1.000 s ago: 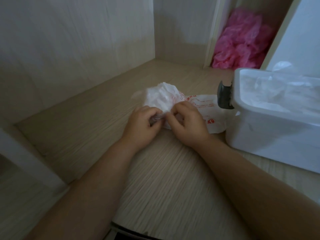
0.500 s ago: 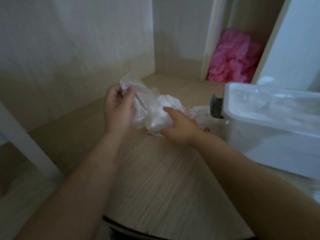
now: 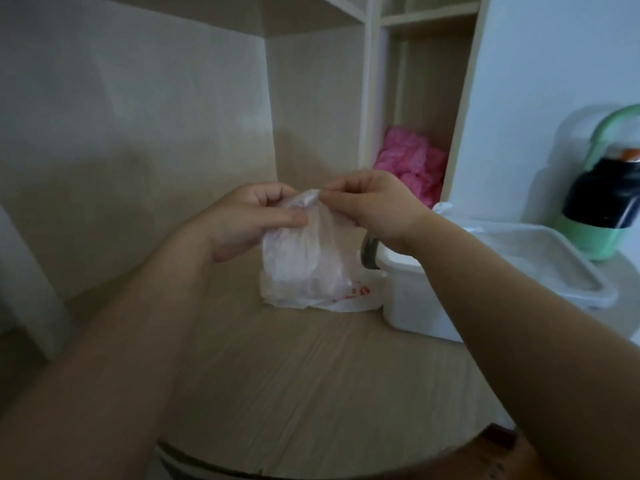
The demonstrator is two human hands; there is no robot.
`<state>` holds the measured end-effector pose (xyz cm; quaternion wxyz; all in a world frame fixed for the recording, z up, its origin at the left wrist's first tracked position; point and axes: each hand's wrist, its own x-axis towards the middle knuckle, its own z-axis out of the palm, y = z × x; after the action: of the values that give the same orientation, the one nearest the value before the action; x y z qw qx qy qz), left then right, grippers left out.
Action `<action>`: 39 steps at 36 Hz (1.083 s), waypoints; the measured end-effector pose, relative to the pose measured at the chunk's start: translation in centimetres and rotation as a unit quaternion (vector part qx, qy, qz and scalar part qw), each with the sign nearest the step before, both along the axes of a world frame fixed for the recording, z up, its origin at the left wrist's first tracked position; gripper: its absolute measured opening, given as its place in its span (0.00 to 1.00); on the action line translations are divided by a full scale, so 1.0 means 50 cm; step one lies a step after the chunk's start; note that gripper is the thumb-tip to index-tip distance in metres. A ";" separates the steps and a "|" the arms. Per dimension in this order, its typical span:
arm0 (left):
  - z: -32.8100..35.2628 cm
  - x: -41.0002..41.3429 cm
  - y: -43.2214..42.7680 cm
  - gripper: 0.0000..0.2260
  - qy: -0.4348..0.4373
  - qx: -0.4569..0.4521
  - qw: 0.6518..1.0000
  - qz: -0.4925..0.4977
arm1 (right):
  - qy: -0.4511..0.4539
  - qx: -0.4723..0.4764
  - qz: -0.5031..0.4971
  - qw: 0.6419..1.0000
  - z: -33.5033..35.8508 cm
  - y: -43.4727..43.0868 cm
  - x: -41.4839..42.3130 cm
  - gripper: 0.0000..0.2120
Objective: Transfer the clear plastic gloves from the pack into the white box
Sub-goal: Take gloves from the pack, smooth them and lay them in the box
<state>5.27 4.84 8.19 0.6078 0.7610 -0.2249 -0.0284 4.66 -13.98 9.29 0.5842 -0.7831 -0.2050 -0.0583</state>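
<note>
- Head view, frame centre: I see left hand [image 3: 249, 220] and right hand [image 3: 374, 206] pinching the top of the crumpled clear plastic gloves [image 3: 304, 251], which hang straight down over the red-printed white pack [image 3: 349, 299].
- Open white plastic box [image 3: 415, 299] sits lower right, nearer the right hand.

The room is dim, with a cool grey tone. Soft light comes from the right, so the white wall [image 3: 526, 98] and the white box [image 3: 415, 299] are brightest, and the lower left lies in shadow. Everything looks slightly blurred; the near edge of the bench [image 3: 311, 393] curves from the wide lens.
</note>
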 end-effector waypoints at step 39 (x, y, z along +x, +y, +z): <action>0.006 0.055 -0.195 0.17 0.050 -0.158 0.976 0.139 | 0.062 0.203 -0.198 0.957 0.003 -0.253 -0.003 0.22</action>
<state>8.01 -4.89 8.51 0.7286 0.6771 -0.0880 0.0544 4.51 -26.62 9.44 0.7193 -0.6749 0.0075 -0.1644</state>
